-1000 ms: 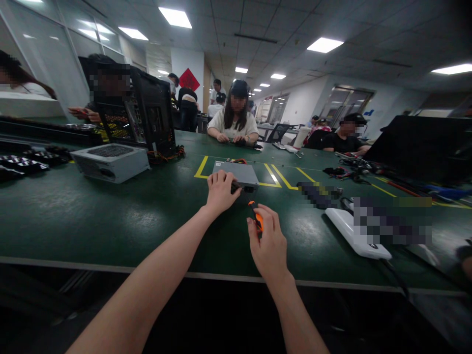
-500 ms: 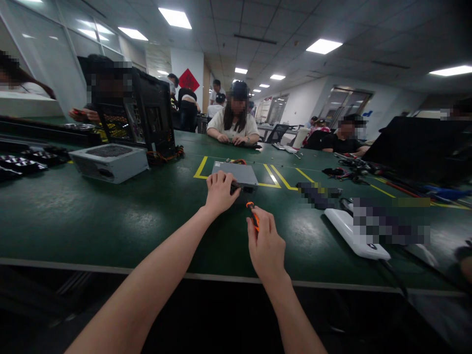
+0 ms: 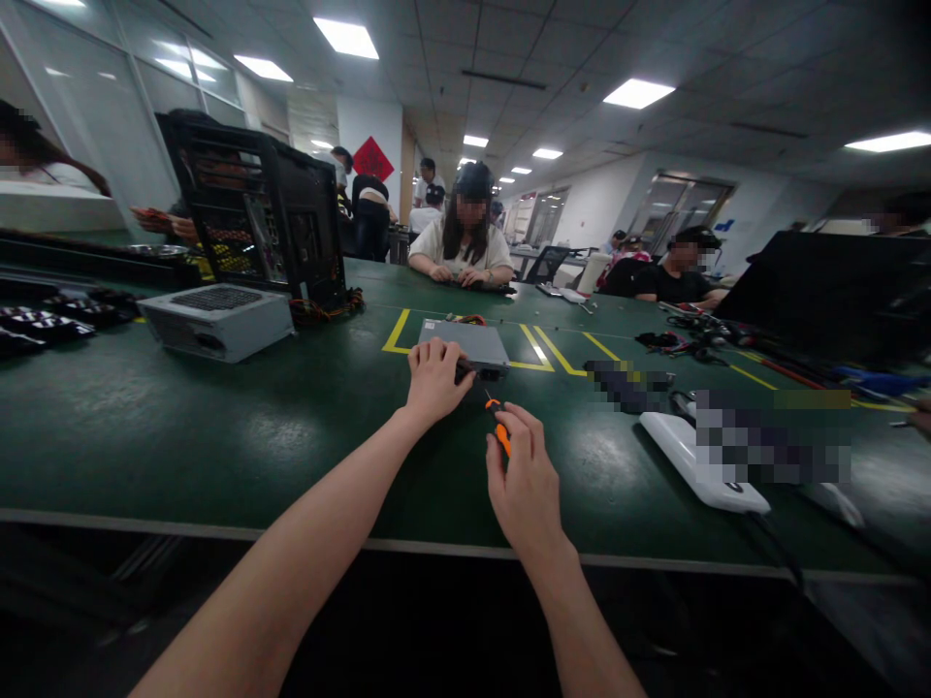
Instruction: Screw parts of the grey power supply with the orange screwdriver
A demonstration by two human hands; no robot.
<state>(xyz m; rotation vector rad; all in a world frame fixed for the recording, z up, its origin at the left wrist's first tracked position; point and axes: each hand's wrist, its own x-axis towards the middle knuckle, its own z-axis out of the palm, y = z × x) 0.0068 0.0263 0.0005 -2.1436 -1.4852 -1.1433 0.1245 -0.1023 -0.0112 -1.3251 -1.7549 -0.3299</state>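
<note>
A grey metal power supply unit [image 3: 471, 341] lies on the green table with its socket side toward me; coloured wires stick up behind it. My left hand [image 3: 434, 378] is closed over its near left corner, the thumb against the front face. My fingers hide that corner. In my right hand [image 3: 525, 465] is a screwdriver [image 3: 501, 434] with an orange and black handle, gripped between thumb and fingers. Its thin shaft points up and away from me, toward the unit's front. Whether the tip touches anything I cannot tell.
A second, larger power supply [image 3: 218, 320] and a black computer case [image 3: 269, 213] stand to the left. Rightward lie a white power-bank-like box [image 3: 698, 463], cables [image 3: 698, 328] and a dark panel [image 3: 829, 296]. Yellow tape [image 3: 397, 332] marks the table [image 3: 291, 427]. A person [image 3: 469, 228] sits opposite.
My right hand has turned the screwdriver slightly and shifted a little; its shaft now shows. My left hand and the power supply unit have stayed put.
</note>
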